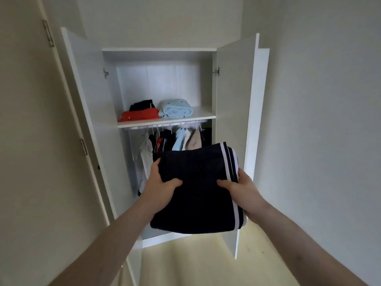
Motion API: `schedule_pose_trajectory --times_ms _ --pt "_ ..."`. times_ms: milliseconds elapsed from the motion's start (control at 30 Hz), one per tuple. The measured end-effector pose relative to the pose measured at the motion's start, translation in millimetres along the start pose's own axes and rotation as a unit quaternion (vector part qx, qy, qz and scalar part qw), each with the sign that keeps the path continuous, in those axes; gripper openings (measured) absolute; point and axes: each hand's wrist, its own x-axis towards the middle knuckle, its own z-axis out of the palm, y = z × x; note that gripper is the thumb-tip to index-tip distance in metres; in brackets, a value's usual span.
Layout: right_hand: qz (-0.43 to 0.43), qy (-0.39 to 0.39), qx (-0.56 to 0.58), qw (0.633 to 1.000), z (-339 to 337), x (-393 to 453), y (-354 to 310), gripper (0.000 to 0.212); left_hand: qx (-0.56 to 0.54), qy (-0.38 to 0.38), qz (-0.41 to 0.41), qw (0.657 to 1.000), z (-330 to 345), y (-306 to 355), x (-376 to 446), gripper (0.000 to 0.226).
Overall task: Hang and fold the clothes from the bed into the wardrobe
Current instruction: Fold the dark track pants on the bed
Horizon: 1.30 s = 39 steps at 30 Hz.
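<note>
Both hands hold a folded dark garment out in front of the open wardrobe, level with its lower half. The left hand grips the garment's left edge, thumb on top and the fingers tucked under and out of sight; the right hand grips the right edge the same way, thumb lying across the cloth beside two white stripes that run along that side. The garment sits flat between the hands, touching nothing else. Behind it both doors stand wide open. On the shelf lie three folded pieces: a red one at the left front, a black one just behind and partly on it, and a pale blue one to their right (a small dark pattern on it, too small to make out). Under the shelf a row of clothes hangs on hangers, white and dark pieces at the left, pale blue and beige at the right, their lower parts hidden by the held garment. Pale floor shows below the arms.
</note>
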Motion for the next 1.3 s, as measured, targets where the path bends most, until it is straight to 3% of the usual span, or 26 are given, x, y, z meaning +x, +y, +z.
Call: schedule_pose_trajectory --times_ms 467,667,767,967,1133,1300 --pt "-0.045 -0.022 0.021 0.998 -6.5 306.6 -45.9 0.044 -0.023 0.031 0.001 0.999 30.1 16.2 293.7 0.092" --pt "-0.063 -0.023 0.034 0.997 -0.2 460.1 -83.4 0.040 -0.031 0.050 0.015 0.998 33.7 40.7 437.0 0.084" --pt "-0.068 -0.013 0.045 0.997 9.2 521.8 -99.4 0.034 -0.038 0.037 0.014 0.998 28.3 53.3 499.6 0.081" --pt "-0.070 0.005 0.065 0.995 37.9 639.5 -122.9 0.031 -0.053 -0.012 -0.003 0.999 9.6 60.8 627.6 0.053" --pt "-0.061 0.026 0.074 0.995 57.7 732.4 -135.8 0.040 -0.044 -0.050 0.001 0.998 -7.6 59.0 726.5 0.074" --pt "-0.045 0.030 0.056 0.997 72.5 819.3 -153.3 0.044 -0.040 -0.043 0.017 0.998 -18.4 57.6 808.9 0.054"
